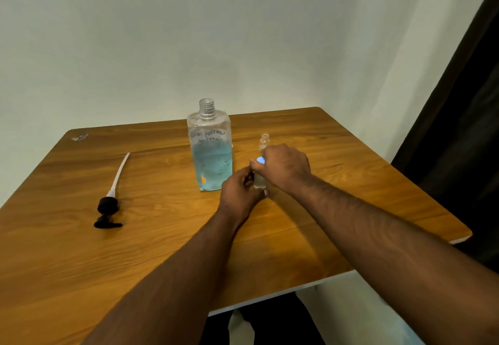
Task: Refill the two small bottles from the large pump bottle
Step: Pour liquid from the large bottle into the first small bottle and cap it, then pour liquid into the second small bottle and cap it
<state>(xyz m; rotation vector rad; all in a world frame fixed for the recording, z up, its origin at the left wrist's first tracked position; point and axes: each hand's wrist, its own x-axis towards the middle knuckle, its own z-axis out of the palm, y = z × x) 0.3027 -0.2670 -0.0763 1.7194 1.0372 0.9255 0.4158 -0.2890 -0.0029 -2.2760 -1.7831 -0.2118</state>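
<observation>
Your two bare forearms reach in from the bottom edge and cross the wooden table (81, 263) toward its middle, where both hands meet on one small bottle (259, 180). Your left hand (239, 192) is curled around the lower part of that clear bottle, fingers closed on its side, and the bottle stands on the table just in front of the large one. Your right hand (285, 165) comes over from the right and closes on the bottle's top, where a pale blue cap (260, 160) shows between thumb and fingers. So the two hands are together, both clamped on the same small bottle, one on the body and one at the cap. Whether the cap is seated on the neck or already loose is hard to say, because your fingers cover the joint.

Just behind your right hand stands the second small bottle (264, 141), clear, upright and uncapped; only its neck and shoulders show above your knuckles.

To the left of both, the large bottle (210, 150) stands upright near the table's middle. Its threaded neck is open, and blue liquid fills roughly the lower half.

Well apart on the left side of the table lies the pump head (108, 209), black, on its side, with its long white dip tube (120, 172) pointing away toward the far edge.
</observation>
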